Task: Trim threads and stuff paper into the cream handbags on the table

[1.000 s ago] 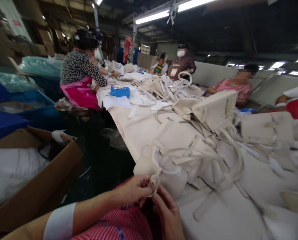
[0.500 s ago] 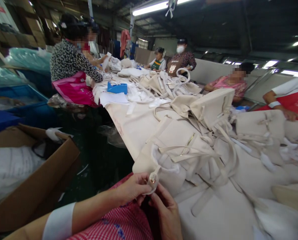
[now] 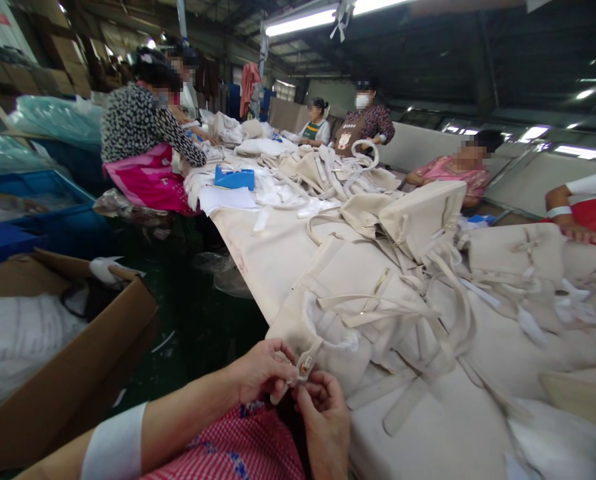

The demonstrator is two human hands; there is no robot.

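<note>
A cream handbag (image 3: pixel 291 321) lies at the near edge of the table, its white lining showing at the opening. From it a short tab (image 3: pixel 308 355) with a small gold-coloured metal clasp reaches toward me. My left hand (image 3: pixel 267 372) pinches the tab's left side beside the clasp, and a pale strap end pokes out below its fingers. With thumb and fingers closed, my right hand (image 3: pixel 323 407) grips the tab's lower end. The fingertips nearly meet, hiding what lies between them.
Several cream bags and loose straps (image 3: pixel 378 303) cover the table (image 3: pixel 273 257) to the right. Further back is a blue holder (image 3: pixel 234 178). An open cardboard box (image 3: pixel 93 347) stands at left. Co-workers, among them a person in a pink apron (image 3: pixel 145 177), surround the table.
Both hands have shifted slightly and their fingers have closed in around the clasp. A strap end now shows below my left hand. The co-worker at left has bent lower.
</note>
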